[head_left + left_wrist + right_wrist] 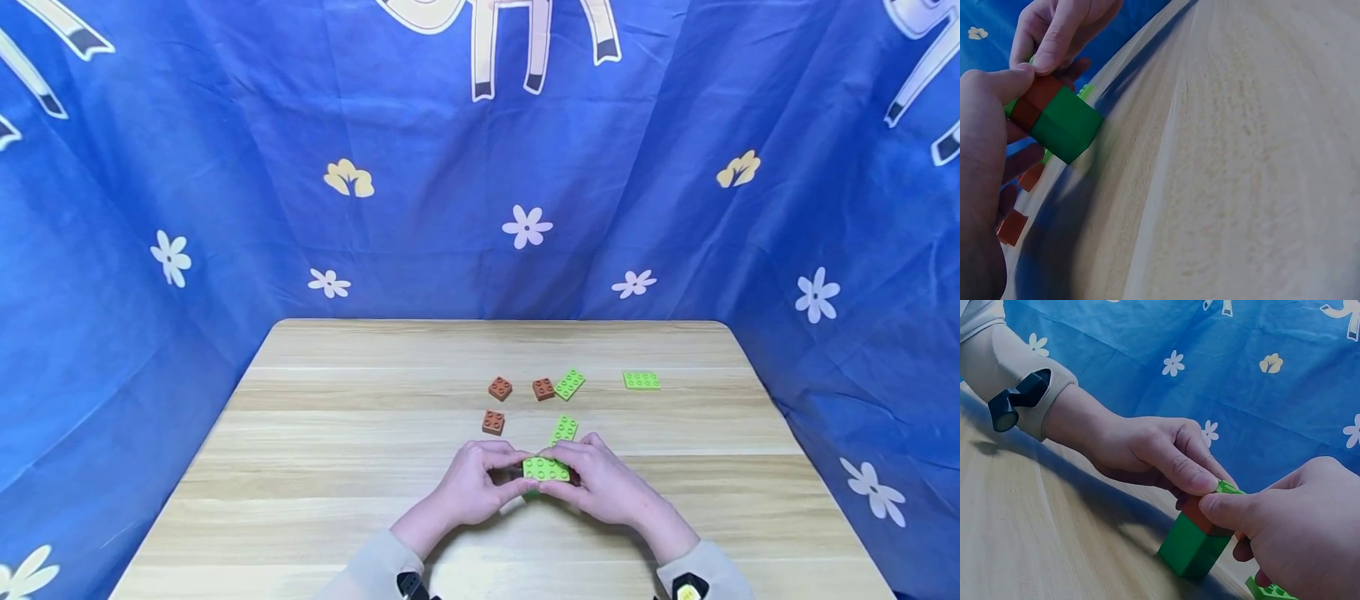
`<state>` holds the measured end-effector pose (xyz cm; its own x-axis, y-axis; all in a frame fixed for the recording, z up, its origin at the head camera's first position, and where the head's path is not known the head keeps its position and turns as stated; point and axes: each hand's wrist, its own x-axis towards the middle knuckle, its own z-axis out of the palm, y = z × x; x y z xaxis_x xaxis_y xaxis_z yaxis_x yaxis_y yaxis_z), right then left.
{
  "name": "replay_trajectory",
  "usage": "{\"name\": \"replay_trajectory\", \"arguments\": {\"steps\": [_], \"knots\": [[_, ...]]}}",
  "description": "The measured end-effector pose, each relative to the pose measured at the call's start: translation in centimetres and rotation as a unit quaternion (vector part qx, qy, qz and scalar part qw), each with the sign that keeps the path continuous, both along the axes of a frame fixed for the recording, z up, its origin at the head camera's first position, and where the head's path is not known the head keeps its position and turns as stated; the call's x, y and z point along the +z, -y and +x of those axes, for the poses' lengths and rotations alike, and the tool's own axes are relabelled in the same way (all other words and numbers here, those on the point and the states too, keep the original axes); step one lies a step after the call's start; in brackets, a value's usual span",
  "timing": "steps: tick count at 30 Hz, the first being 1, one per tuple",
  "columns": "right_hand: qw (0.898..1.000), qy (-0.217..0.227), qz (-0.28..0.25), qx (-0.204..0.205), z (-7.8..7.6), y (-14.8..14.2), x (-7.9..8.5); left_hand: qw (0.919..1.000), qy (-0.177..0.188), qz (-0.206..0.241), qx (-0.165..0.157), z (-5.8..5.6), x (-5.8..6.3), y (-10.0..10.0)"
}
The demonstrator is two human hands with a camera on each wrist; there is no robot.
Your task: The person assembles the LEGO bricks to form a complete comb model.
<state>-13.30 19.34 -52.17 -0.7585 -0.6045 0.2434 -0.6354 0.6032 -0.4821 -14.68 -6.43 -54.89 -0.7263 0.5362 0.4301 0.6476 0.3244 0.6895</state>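
Observation:
A light green eight-stud plate lies on top of a small stack near the table's front. Beneath it sit a reddish-brown brick layer and, at the bottom, a dark green block standing upright on the table. My left hand pinches the plate's left end between thumb and fingers. At the other end my right hand grips it likewise, and the two thumbs meet at the near edge. In the head view the plate and hands hide most of the stack.
Just beyond the hands lies a light green plate. Farther back are another green plate, one at the right, and brown four-stud bricks, one touching or nearly touching a plate. A blue curtain surrounds the wooden table.

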Motion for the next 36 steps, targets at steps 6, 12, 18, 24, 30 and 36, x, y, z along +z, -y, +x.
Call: {"name": "replay_trajectory", "arguments": {"steps": [6, 12, 18, 24, 30, 36], "knots": [[1.0, 0.014, -0.018, -0.017, 0.4, -0.4, -0.3, 0.9999, -0.011, -0.006, 0.003, 0.0, 0.0, 0.0], [0.999, 0.004, -0.043, -0.02, 0.6, -0.7, -0.6, 0.9995, -0.032, -0.005, 0.001, -0.2, -0.2, 0.0], [0.998, -0.003, -0.054, -0.012, 0.4, -0.8, -0.6, 0.9993, -0.036, -0.006, -0.011, -0.4, 0.1, 0.0], [0.998, 0.009, -0.056, -0.008, 0.1, -0.8, -0.3, 0.9985, -0.028, -0.043, -0.017, -1.0, 1.1, 0.4], [0.998, 0.012, -0.057, -0.008, -0.1, -0.8, -0.2, 0.998, -0.002, -0.045, 0.044, -2.6, 3.0, 1.8], [0.998, 0.0, -0.062, 0.009, -0.3, -0.7, -0.4, 0.9866, -0.007, -0.049, 0.155, -4.6, 3.7, 3.6]]}}
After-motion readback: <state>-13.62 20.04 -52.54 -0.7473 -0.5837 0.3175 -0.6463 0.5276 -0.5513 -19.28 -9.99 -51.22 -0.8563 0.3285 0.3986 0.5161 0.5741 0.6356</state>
